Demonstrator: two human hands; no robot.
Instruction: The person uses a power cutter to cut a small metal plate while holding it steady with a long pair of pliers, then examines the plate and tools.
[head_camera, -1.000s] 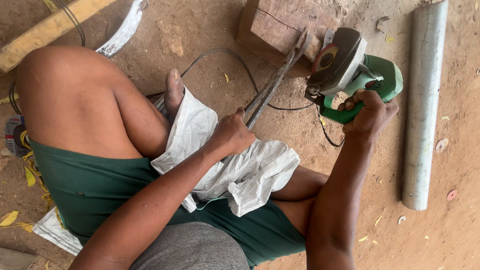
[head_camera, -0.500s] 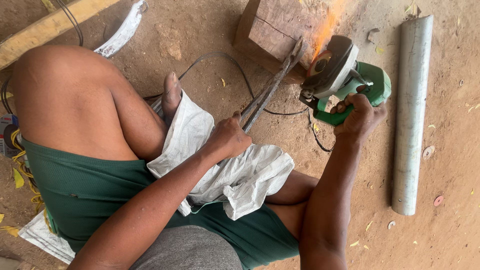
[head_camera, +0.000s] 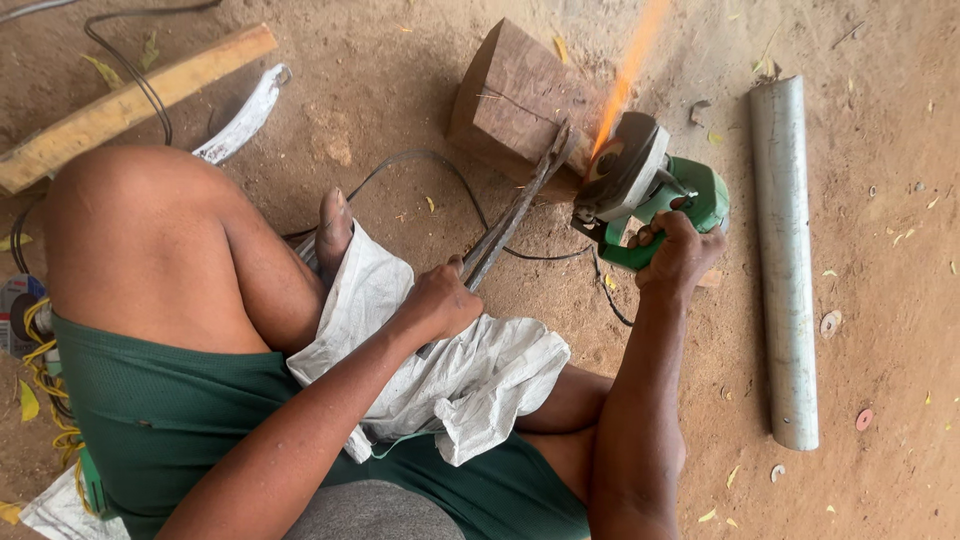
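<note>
**Sparks at the Wood Block**

While the person sits on the dirt floor, the right hand (head_camera: 678, 255) is wrapped tight round the handle of a green angle grinder (head_camera: 645, 185), its disc pressed to the far tip of a long metal blade (head_camera: 515, 215), throwing orange sparks away from the body. The left hand (head_camera: 440, 300) is closed firmly on the blade's near end, likely to steady it. The tip rests on a wood block (head_camera: 515, 100), which props it off the ground. A white woven sack (head_camera: 440, 370) covers the lap, seemingly as a shield. A grey pipe (head_camera: 785, 260) lies to the right.

Outdoor dirt-floor workshop: sparking angle grinder (head_camera: 650, 185), wooden block (head_camera: 515, 100), metal pipe (head_camera: 785, 260), timber plank (head_camera: 130, 100).
</note>
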